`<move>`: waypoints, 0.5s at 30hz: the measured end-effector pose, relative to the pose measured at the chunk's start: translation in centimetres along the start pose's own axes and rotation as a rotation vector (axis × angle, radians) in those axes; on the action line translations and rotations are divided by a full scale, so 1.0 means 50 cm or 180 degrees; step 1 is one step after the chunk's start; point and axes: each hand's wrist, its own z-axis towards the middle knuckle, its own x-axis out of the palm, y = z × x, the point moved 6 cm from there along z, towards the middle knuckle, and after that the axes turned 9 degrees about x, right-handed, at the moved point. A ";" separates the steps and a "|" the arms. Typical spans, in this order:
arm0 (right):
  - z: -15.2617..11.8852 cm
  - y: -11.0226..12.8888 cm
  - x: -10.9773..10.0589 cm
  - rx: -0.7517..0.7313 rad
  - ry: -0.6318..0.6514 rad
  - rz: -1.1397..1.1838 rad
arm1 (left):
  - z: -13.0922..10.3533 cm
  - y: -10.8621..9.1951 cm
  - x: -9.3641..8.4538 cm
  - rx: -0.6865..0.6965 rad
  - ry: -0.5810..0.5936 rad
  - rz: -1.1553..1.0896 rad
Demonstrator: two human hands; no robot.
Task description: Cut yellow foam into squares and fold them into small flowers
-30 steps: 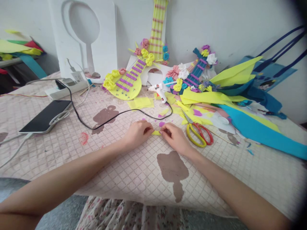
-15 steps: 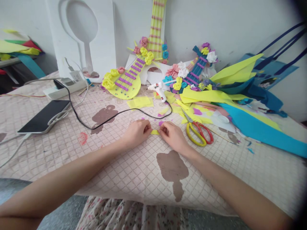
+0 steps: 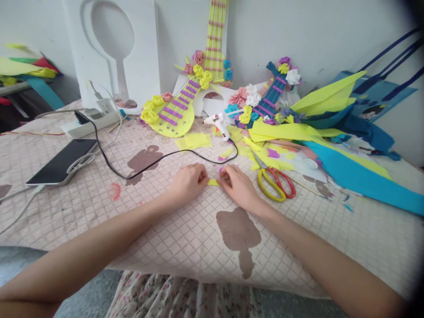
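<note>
A short strip of yellow paper (image 3: pixel 213 182) lies level between my two hands, just above or on the tablecloth. My left hand (image 3: pixel 188 183) is closed in a pinch at the strip's left end. At its right end, my right hand (image 3: pixel 237 184) has thumb and fingers pressed together in the same way. The fingertips partly cover both ends of the strip. Scissors (image 3: pixel 272 179) with one yellow and one red handle rest just right of my right hand. Beyond my hands stands a white hot glue gun (image 3: pixel 218 126), its black cord curving leftward.
Yellow paper pieces (image 3: pixel 194 141) and scraps lie beyond my hands. Paper guitars with flowers, one yellow (image 3: pixel 175 115) and one blue (image 3: pixel 272 99), lean at the back. Long blue paper (image 3: pixel 361 181) spreads right. On the left are a phone (image 3: pixel 62 161) and a power strip (image 3: pixel 91 123).
My right hand's fingers have shifted very slightly at the strip's end. The strip and my left hand stay almost where they were; the view has moved a little.
</note>
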 end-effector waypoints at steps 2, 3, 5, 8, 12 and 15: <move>0.003 0.003 0.002 -0.0072 0.0109 -0.0108 | 0.001 0.007 -0.002 -0.0001 -0.0046 -0.0116; 0.005 0.004 0.002 -0.0095 0.0146 -0.0147 | 0.001 0.012 -0.003 -0.0021 -0.0064 -0.0181; 0.008 0.004 0.002 -0.0108 0.0170 -0.0185 | 0.003 0.021 -0.006 -0.0070 -0.0088 -0.0325; 0.007 0.003 0.001 -0.0109 0.0101 -0.0127 | 0.005 0.025 -0.014 -0.0092 -0.0100 -0.0478; -0.003 0.009 -0.011 -0.0242 -0.0151 0.0317 | 0.007 0.017 -0.027 -0.0172 -0.0224 -0.0744; -0.014 0.015 -0.026 -0.0351 -0.0344 0.0629 | 0.006 0.008 -0.019 -0.0252 -0.0070 -0.1471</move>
